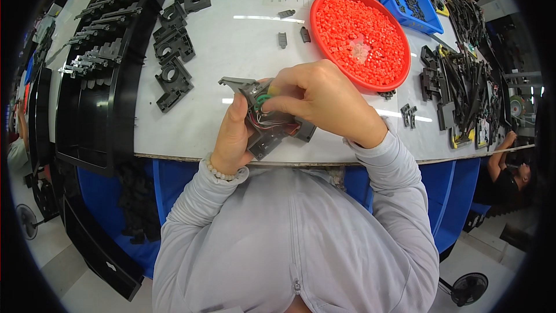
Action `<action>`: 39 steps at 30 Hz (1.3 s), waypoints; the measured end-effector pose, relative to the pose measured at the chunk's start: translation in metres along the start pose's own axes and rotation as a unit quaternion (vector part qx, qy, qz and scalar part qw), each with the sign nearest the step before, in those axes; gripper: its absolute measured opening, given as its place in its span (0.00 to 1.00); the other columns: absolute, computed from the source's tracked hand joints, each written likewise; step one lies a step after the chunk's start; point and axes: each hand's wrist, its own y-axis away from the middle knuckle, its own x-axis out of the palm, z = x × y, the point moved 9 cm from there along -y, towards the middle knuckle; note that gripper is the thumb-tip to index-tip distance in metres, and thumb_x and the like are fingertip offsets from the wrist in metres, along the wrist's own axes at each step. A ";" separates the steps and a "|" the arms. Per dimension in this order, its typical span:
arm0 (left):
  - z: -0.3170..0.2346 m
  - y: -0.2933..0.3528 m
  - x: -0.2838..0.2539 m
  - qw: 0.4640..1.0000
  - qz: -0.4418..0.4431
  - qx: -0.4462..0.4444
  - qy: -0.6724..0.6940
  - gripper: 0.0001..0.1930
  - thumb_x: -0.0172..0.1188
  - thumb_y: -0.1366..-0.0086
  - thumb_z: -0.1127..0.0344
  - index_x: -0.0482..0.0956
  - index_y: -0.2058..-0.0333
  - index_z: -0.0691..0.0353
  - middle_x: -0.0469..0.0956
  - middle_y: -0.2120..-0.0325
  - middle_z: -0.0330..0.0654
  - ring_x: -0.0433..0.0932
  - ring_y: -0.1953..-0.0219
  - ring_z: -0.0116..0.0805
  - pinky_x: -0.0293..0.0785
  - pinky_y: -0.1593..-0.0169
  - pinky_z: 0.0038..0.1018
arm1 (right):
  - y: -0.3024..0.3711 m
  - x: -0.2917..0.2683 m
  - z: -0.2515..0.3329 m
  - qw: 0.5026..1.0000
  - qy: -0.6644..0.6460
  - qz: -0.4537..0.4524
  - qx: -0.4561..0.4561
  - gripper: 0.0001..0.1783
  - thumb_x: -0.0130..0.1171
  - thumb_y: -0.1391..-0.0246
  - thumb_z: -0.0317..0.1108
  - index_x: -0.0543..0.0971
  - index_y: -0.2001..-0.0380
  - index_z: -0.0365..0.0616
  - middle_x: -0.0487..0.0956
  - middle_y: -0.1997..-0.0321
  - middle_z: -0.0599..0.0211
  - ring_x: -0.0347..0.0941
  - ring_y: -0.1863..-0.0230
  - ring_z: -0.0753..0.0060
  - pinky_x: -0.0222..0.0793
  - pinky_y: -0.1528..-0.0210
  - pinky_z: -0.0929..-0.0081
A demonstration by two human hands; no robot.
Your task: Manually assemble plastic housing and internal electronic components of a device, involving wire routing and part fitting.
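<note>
Near the table's front edge, my left hand grips a dark grey plastic housing from its left side, thumb up along it. Thin red and white wires run inside the housing. Over its top, my right hand is closed, with thumb and fingers pinched at a small green round part set against the housing. The right fingertips hide some of this part. A pointed grey arm of the housing sticks out past my left thumb.
Beyond my right hand stands a round red tray of small red pieces. A blue bin with dark parts is behind it. Several grey housings lie left, beside a black rack. Long dark parts are piled at right.
</note>
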 end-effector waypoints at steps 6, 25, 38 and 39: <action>-0.005 -0.001 0.007 0.999 0.020 0.037 0.034 0.33 0.50 0.37 0.45 0.60 0.46 0.68 0.72 0.55 0.50 0.77 0.57 0.39 0.76 0.53 0.36 | 0.007 -0.003 -0.002 0.992 0.034 -0.106 -0.055 0.12 0.65 0.60 0.36 0.73 0.82 0.42 0.74 0.83 0.62 0.71 0.80 0.61 0.64 0.77 0.69; -0.015 -0.006 -0.021 0.991 -0.093 0.077 0.060 0.25 0.50 0.37 0.58 0.58 0.45 0.64 0.68 0.52 0.56 0.70 0.48 0.53 0.74 0.52 0.46 | 0.062 0.022 -0.049 0.978 0.180 -0.089 0.057 0.27 0.66 0.64 0.31 0.72 0.55 0.38 0.73 0.53 0.54 0.66 0.49 0.55 0.65 0.50 0.66; -0.016 -0.001 -0.012 0.981 -0.087 0.138 0.106 0.51 0.41 0.55 0.20 0.55 0.42 0.56 0.68 0.51 0.49 0.66 0.45 0.48 0.67 0.45 0.45 | 0.051 -0.027 0.005 0.976 -0.002 -0.209 -0.054 0.29 0.67 0.67 0.30 0.75 0.55 0.38 0.74 0.58 0.55 0.71 0.59 0.60 0.67 0.56 0.69; -0.014 0.000 -0.010 0.982 -0.105 0.133 0.082 0.53 0.39 0.57 0.19 0.54 0.42 0.55 0.68 0.51 0.47 0.65 0.44 0.45 0.66 0.44 0.42 | 0.045 -0.022 0.018 0.979 0.012 -0.190 -0.067 0.30 0.67 0.70 0.29 0.75 0.56 0.38 0.74 0.58 0.54 0.70 0.59 0.58 0.68 0.57 0.68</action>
